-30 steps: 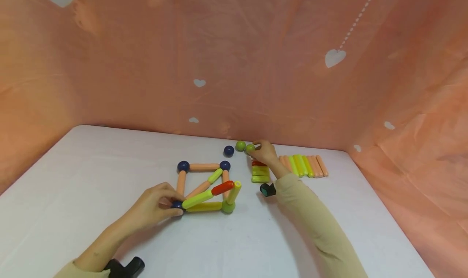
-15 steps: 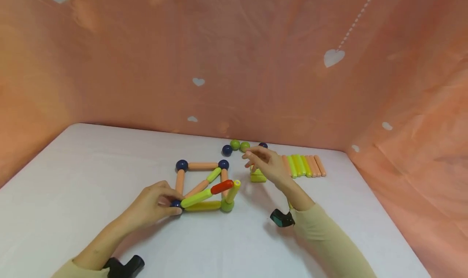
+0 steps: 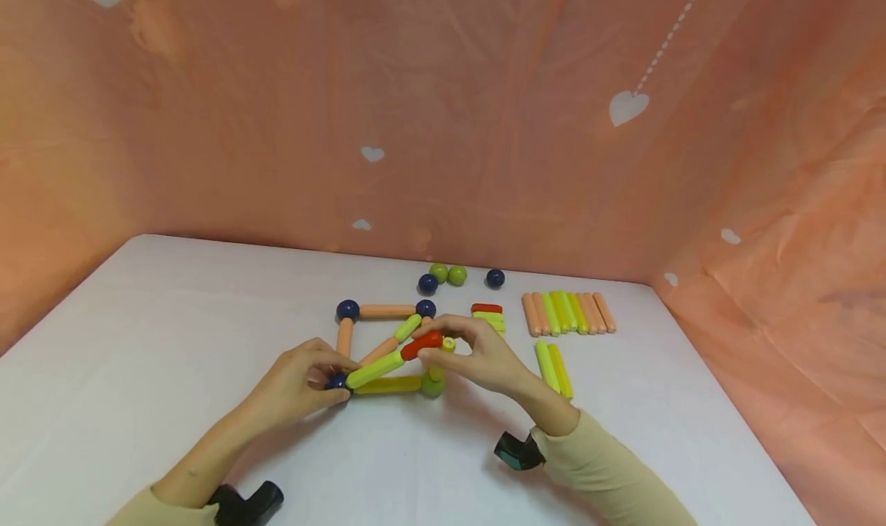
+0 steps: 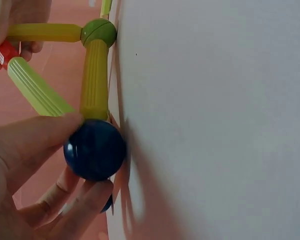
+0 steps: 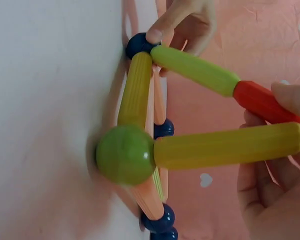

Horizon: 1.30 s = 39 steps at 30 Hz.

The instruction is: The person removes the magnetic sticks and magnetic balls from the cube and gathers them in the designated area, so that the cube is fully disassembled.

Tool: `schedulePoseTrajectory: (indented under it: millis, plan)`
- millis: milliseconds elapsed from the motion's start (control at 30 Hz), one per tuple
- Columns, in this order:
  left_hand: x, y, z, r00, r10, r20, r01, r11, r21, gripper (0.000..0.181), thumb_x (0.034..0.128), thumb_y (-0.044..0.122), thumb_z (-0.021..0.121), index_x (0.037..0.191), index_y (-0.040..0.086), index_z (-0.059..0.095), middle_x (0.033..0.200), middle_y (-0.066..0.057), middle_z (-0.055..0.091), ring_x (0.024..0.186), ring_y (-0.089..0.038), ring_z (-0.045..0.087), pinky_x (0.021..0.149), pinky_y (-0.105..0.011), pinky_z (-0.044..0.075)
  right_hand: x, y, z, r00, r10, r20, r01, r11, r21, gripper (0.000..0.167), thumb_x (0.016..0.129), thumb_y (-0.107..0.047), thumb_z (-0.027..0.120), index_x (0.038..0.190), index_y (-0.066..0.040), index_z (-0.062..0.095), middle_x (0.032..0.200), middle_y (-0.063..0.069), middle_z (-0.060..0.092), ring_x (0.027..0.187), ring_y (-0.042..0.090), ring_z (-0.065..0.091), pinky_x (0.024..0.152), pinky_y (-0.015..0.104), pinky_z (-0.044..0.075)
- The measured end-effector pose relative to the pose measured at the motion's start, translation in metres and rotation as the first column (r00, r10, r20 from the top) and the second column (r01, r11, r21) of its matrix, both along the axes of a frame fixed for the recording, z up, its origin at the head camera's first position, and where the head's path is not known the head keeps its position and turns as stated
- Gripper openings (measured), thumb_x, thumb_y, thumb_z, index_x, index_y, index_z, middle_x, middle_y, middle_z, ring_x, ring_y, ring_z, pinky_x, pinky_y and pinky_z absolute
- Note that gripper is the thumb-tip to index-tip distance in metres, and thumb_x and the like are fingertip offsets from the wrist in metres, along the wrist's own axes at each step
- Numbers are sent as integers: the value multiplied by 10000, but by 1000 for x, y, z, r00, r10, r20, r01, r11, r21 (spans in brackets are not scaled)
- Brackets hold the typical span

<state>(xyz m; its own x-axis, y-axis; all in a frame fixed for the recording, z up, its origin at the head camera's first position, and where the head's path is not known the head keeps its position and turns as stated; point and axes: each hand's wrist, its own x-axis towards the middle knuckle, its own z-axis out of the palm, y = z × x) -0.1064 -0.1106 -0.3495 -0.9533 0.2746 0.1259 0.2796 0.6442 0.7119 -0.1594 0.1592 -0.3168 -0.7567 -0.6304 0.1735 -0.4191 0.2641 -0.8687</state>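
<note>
My left hand (image 3: 301, 380) pinches the dark blue ball (image 4: 95, 150) at the near left corner of a ball-and-stick frame lying on the table. From that ball a lime stick (image 5: 195, 70) slants upward, ending in a red stick (image 5: 262, 101). Thumb and fingers of my right hand (image 3: 484, 361) pinch this red stick. Close by, a yellow stick (image 5: 230, 145) stands up from the green ball (image 5: 125, 155) at the near right corner, its top apart from the red stick in the head view. Another yellow stick (image 3: 389, 385) joins the two near balls.
Loose green balls (image 3: 457, 275) and dark blue balls (image 3: 494, 278) sit at the back edge. A row of peach and yellow-green sticks (image 3: 567, 313) lies at the right, two more sticks (image 3: 554, 368) nearer. Short sticks (image 3: 487, 318) lie behind my right hand.
My right hand has left the green balls at the back, come forward and left, and taken hold of the red stick. The green balls shifted slightly left. My left hand stays on the blue ball.
</note>
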Motion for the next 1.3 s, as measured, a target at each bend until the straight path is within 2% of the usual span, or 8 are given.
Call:
schedulePoseTrajectory:
  millis: [167, 300, 533, 667, 767, 1000, 1167, 1300]
  plan:
    - [-1, 0, -2, 999, 8, -39, -9, 1000, -16, 228, 754, 126, 805, 975, 108, 750, 893, 18, 588, 842, -122, 556, 728, -264, 476, 0, -4, -3, 992, -19, 122, 29, 996, -81, 256, 898, -100, 638, 1140, -19, 646, 1094, 94, 656, 1014, 212, 553, 865, 300, 478]
    - [-3, -1, -1, 999, -10, -48, 10, 1000, -9, 228, 759, 129, 801, 980, 100, 751, 895, 19, 589, 843, -125, 565, 730, -254, 496, 1, -3, -1, 972, -38, 230, 80, 981, -177, 314, 914, -152, 637, 1168, 30, 610, 1053, -4, 655, 956, 175, 569, 778, 227, 481]
    - [-5, -3, -1, 998, -17, -67, 16, 1000, -4, 232, 760, 130, 801, 985, 100, 751, 903, 36, 593, 850, -125, 583, 730, -247, 514, -6, 18, 2, 934, -138, 330, 259, 897, -358, 274, 922, -71, 587, 1155, 72, 566, 990, -47, 673, 919, 118, 609, 858, 274, 495]
    - [-5, -3, -2, 998, -15, -60, 15, 1000, 4, 239, 759, 140, 803, 990, 107, 751, 904, 43, 597, 852, -122, 585, 737, -246, 513, -11, 39, -6, 866, -322, 383, 422, 882, -212, 272, 907, -67, 605, 1161, 28, 592, 1084, 30, 650, 948, 135, 627, 938, 342, 487]
    - [-5, -3, -2, 999, -16, -52, 17, 1000, 8, 241, 759, 148, 804, 991, 112, 751, 907, 44, 600, 861, -120, 589, 744, -244, 513, -13, 53, -14, 835, -438, 332, 475, 879, -34, 307, 893, -108, 642, 1169, 21, 615, 1186, 103, 613, 1028, 174, 596, 952, 323, 471]
    - [-4, -5, -2, 998, -14, -53, 15, 1000, 13, 238, 760, 147, 804, 990, 113, 752, 908, 45, 599, 849, -116, 585, 739, -242, 514, -15, 67, -26, 834, -510, 208, 469, 856, 219, 253, 887, -115, 636, 1122, -33, 684, 1201, 123, 636, 1148, 267, 512, 958, 398, 440]
    - [-4, -5, -1, 998, -15, -55, 16, 1000, 14, 240, 757, 157, 807, 987, 119, 753, 906, 54, 599, 860, -119, 578, 741, -249, 496, -19, 65, -30, 814, -532, 231, 472, 839, 269, 253, 878, -100, 656, 1115, -16, 669, 1083, 125, 659, 887, 200, 587, 761, 286, 516]
    - [-4, -4, -2, 999, -11, -47, 11, 1000, 6, 238, 753, 156, 808, 982, 121, 755, 905, 57, 600, 858, -113, 560, 745, -258, 475, -20, 63, -35, 816, -559, 147, 502, 811, 301, 213, 840, -93, 704, 1044, -34, 685, 967, 85, 669, 717, 161, 557, 618, 233, 489]
